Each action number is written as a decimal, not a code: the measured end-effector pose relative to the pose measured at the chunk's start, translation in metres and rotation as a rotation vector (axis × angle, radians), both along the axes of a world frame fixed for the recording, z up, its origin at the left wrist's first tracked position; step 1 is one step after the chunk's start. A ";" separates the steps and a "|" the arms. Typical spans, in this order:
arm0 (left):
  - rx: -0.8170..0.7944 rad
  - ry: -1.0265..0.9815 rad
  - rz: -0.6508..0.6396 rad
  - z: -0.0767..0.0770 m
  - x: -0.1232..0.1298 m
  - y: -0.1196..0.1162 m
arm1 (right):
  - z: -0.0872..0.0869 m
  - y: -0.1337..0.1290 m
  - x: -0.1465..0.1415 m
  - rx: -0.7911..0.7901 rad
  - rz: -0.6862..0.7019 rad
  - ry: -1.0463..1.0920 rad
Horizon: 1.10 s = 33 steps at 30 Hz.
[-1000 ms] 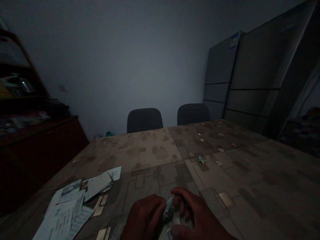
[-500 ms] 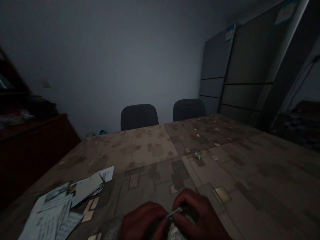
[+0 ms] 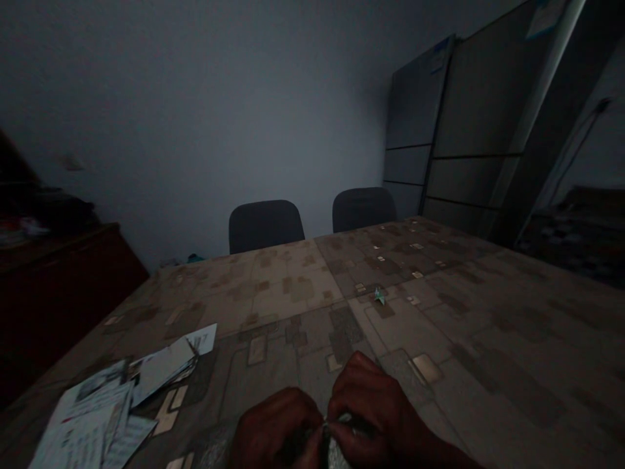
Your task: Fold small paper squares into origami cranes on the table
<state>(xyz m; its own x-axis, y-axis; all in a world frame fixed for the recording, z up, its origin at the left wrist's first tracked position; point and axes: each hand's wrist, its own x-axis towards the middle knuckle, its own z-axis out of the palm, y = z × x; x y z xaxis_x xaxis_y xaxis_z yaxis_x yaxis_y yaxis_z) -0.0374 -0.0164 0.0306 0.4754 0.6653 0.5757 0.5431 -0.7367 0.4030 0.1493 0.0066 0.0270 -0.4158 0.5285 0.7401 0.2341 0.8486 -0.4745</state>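
Note:
Close to the near edge of the table, my left hand (image 3: pixel 279 426) and my right hand (image 3: pixel 367 413) meet fingertip to fingertip. Both are closed in a pinch on a small pale strip (image 3: pixel 345 417) that looks like folded paper. Fingers cover most of it, and the low light blurs its shape. Farther up the table stands a tiny green folded-paper figure (image 3: pixel 379 296), apart from both hands.
A patterned cloth covers the table (image 3: pixel 303 355). Loose printed sheets (image 3: pixel 81 423) and a stack of cards or papers (image 3: pixel 166 371) lie at the left. Two dark chairs (image 3: pixel 266 225) stand along the far side, with a tall cabinet (image 3: pixel 469 130) at the right.
My fingertips have drawn closer together over the pale strip, so less of it shows. My right hand has risen slightly. The whole view has shifted a little.

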 end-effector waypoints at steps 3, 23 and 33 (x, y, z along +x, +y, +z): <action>-0.056 0.034 0.018 -0.009 -0.002 0.003 | -0.001 0.003 0.005 -0.062 0.027 -0.006; 0.028 0.071 -0.063 -0.012 -0.008 0.008 | -0.004 0.006 0.017 -0.140 0.101 -0.192; 0.622 0.135 -0.009 -0.004 -0.023 0.011 | 0.000 0.002 0.005 -1.133 0.128 0.205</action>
